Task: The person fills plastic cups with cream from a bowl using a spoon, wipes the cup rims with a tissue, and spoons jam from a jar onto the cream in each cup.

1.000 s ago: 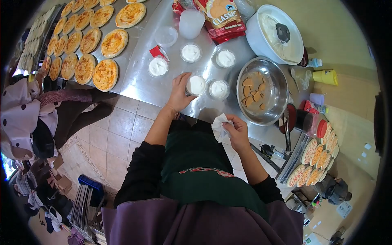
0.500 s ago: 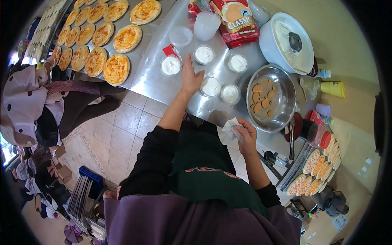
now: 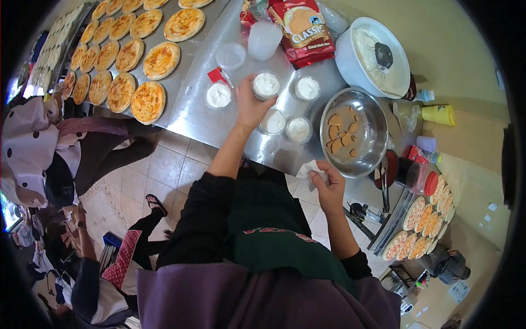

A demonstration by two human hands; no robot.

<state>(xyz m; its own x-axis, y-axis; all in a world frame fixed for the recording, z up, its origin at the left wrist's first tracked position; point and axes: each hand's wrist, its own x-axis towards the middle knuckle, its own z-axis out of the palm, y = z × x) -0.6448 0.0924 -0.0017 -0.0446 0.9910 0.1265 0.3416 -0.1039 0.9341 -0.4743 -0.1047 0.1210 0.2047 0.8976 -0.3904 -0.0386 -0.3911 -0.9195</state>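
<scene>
My left hand (image 3: pixel 253 108) is curled around a small clear cup of white cream (image 3: pixel 266 85), thumb on its near side and fingers on the left. Close by on the steel table stand several like it: a left cup (image 3: pixel 218 95), a right cup (image 3: pixel 307 88) and two nearer ones, a cup (image 3: pixel 272 121) just below my thumb and another cup (image 3: pixel 298 130) beside it. In my right hand (image 3: pixel 330 189), near the table's front edge, is a crumpled white tissue (image 3: pixel 312 171), pinched between thumb and fingers.
A steel bowl (image 3: pixel 323 131) with broken biscuits stands right of the cups. Behind are a white tub (image 3: pixel 342 68), a red biscuit bag (image 3: pixel 302 33) and a plastic container (image 3: pixel 265 41). Pizzas (image 3: pixel 161 60) cover the left. Other people (image 3: pixel 27 148) stand at left.
My left hand has closed on the back-middle cup, from beside it. My right hand still holds the tissue. Another person has come into view at lower left.
</scene>
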